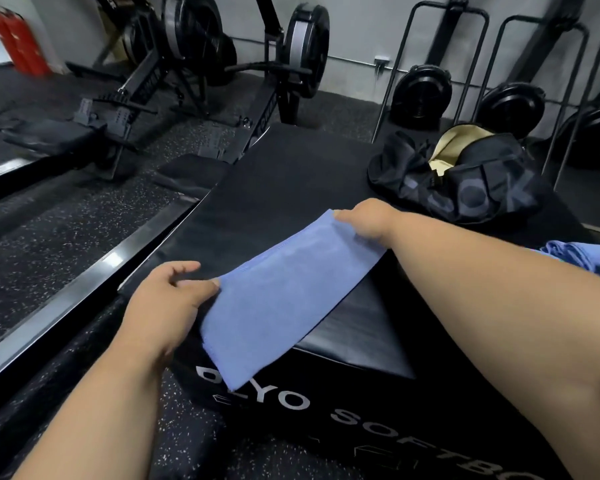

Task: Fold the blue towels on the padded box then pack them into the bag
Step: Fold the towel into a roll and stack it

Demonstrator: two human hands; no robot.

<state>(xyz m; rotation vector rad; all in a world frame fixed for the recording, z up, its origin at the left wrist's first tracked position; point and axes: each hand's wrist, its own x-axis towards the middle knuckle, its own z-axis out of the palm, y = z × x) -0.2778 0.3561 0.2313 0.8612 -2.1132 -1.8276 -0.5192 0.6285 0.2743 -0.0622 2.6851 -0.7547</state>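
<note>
A blue towel (278, 299) lies folded into a long strip across the near left corner of the black padded box (274, 188), its near end hanging over the box's front side. My left hand (163, 299) pinches the towel's left corner. My right hand (368, 220) pinches the far right corner. A black duffel bag (471, 181) sits open on the far right of the box, its cream lining showing. More blue towels (582, 254) lie crumpled at the right edge, behind my right forearm.
Two rowing machines (194, 81) stand on the speckled rubber floor (49, 244) to the left and behind the box. A metal rail (84, 282) runs along the box's left side. Fan bikes (510, 105) line the back wall on the right.
</note>
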